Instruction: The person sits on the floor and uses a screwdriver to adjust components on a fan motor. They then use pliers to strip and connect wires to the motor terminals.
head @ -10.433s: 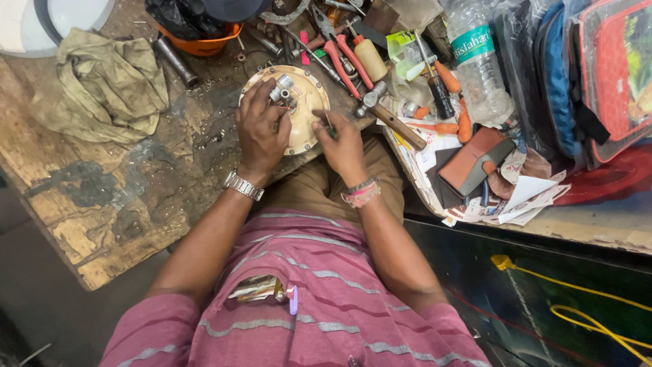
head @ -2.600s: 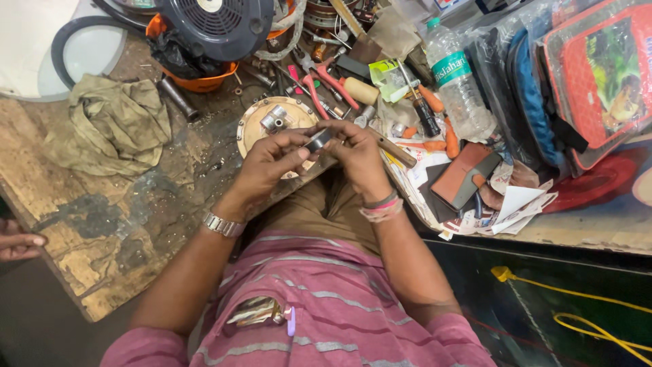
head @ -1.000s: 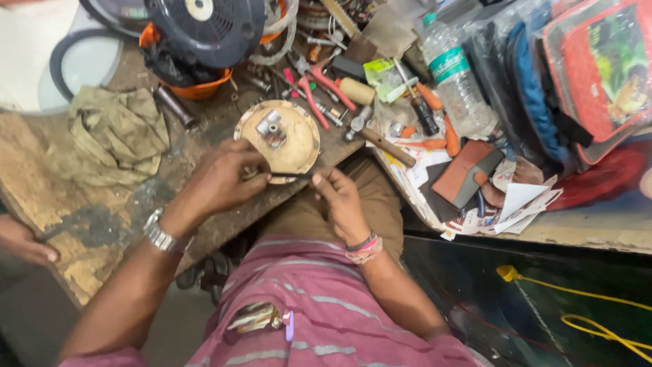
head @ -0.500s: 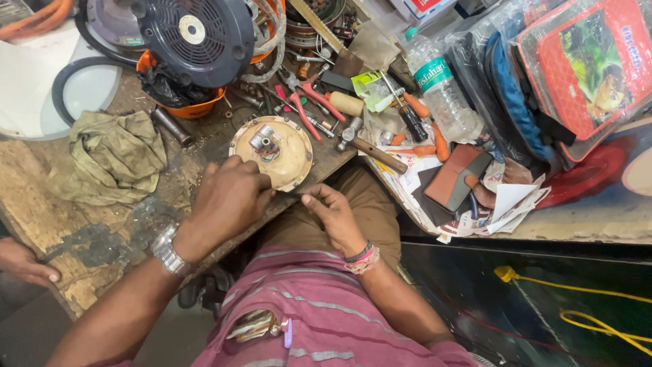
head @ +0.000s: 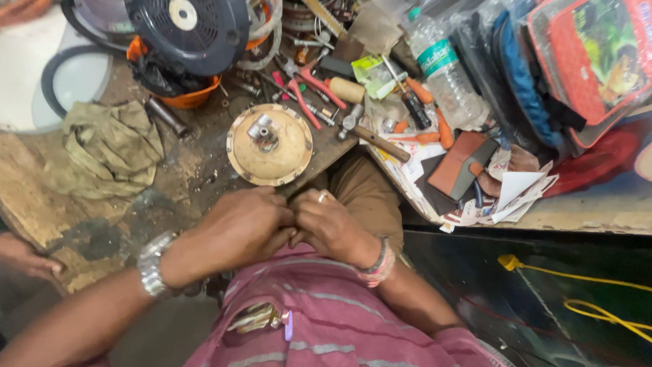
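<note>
My left hand and my right hand are pressed together knuckle to knuckle just above my lap, at the near edge of the worn wooden bench. Both have their fingers curled inward. Whatever lies between them is hidden. The left wrist carries a metal watch and the right wrist has bracelets, with a ring on one finger. A round tan metal disc with small grey fittings at its centre lies on the bench right beyond the hands, untouched.
A dark blue fan sits over an orange bowl at the back, an olive rag to the left. Red-handled pliers, a hammer, a water bottle and bags crowd the right. Another person's hand rests far left.
My left hand has come off the disc's edge and drawn back toward my body. Both hands have closed together in front of my lap. The view has shifted slightly.
</note>
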